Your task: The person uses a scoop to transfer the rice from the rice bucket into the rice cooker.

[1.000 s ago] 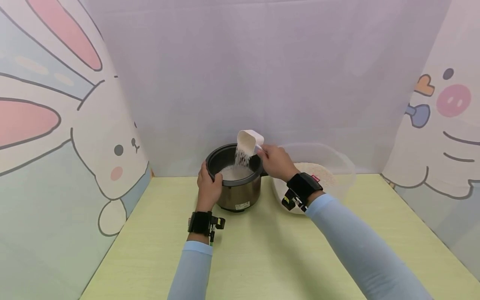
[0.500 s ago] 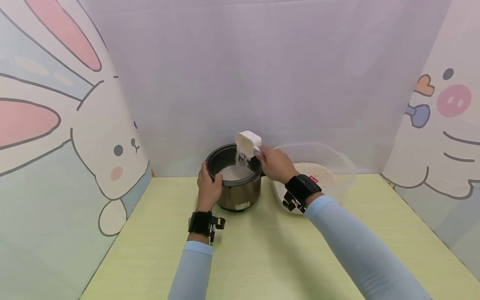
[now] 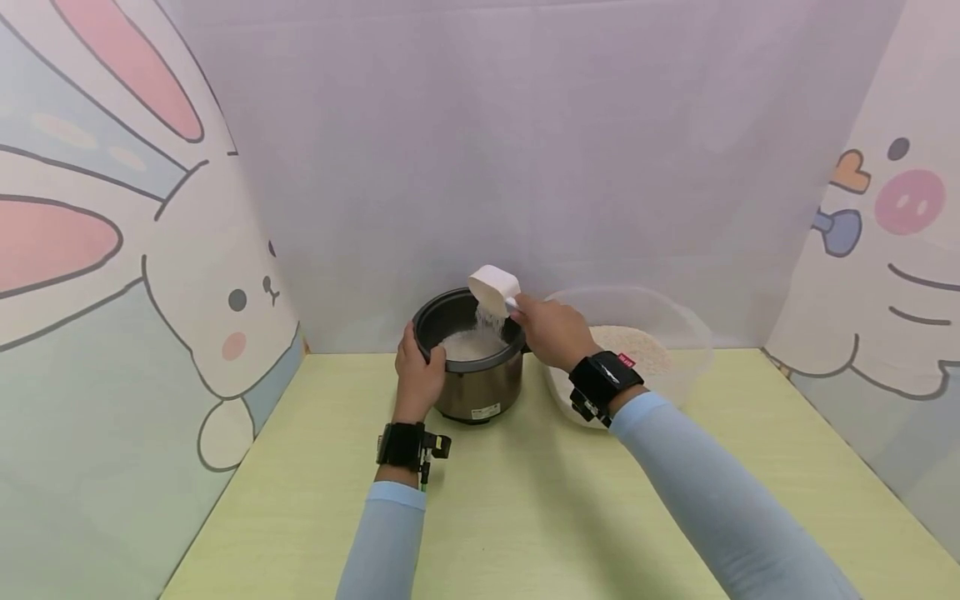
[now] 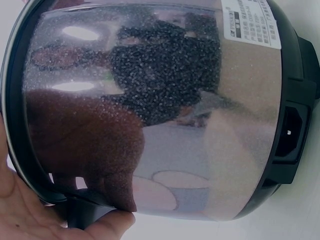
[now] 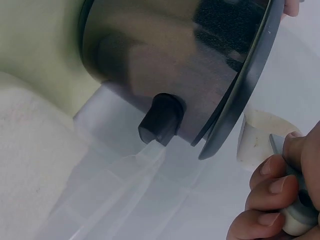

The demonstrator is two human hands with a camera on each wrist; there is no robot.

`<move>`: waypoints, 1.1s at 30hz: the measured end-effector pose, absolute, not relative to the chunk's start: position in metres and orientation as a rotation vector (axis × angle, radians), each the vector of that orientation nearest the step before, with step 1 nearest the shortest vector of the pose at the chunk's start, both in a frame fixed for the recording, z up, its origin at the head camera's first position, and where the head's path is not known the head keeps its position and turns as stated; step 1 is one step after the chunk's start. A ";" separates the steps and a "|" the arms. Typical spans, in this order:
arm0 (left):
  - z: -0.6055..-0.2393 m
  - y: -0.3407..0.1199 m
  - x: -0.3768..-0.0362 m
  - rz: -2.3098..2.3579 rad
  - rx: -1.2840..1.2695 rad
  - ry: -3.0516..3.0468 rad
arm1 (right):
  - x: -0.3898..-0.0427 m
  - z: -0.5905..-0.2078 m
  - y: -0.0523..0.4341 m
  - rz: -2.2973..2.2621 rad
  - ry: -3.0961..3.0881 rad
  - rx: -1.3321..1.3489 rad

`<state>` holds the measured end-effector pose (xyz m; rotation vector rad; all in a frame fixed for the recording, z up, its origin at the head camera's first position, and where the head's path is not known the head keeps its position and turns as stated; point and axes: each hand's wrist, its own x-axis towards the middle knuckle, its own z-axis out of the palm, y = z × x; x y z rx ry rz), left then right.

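A brown metallic rice cooker (image 3: 480,392) with a dark rim stands at the back of the table, white rice (image 3: 472,344) inside it. My left hand (image 3: 417,375) grips its left side, thumb and fingers around the black side handle (image 4: 82,212) in the left wrist view. Over the cooker's right rim, my right hand (image 3: 558,332) holds a white scoop (image 3: 495,287) by its handle. The scoop is tipped with its mouth toward the left, and a thin stream of rice falls from it into the cooker. In the right wrist view my curled fingers (image 5: 272,187) wrap the scoop's handle.
A translucent tub (image 3: 693,333) with a heap of rice (image 3: 637,346) stands right of the cooker, partly behind my right wrist. The cooker's other black handle (image 5: 162,120) points toward the tub. A pale wall (image 3: 480,167) rises close behind both.
The scoop has moved slightly left and down and tipped further. The rice stream has thinned. My left hand and the cooker have stayed still.
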<state>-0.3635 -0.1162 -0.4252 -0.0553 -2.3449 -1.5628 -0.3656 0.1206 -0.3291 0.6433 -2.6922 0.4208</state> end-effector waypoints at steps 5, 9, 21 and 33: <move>-0.426 -0.116 -0.364 -1.555 -0.063 -2.343 | -0.365 -0.330 0.121 0.368 -2.702 0.653; -0.426 -0.116 -0.364 -1.551 -0.060 -2.340 | -0.364 -0.330 0.121 0.333 -2.688 0.672; -0.427 -0.116 -0.364 -1.561 -0.050 -2.340 | -0.364 -0.335 0.123 0.257 -2.587 0.720; -0.426 -0.117 -0.363 -1.553 -0.060 -2.332 | -0.372 -0.334 0.156 0.269 -2.596 0.547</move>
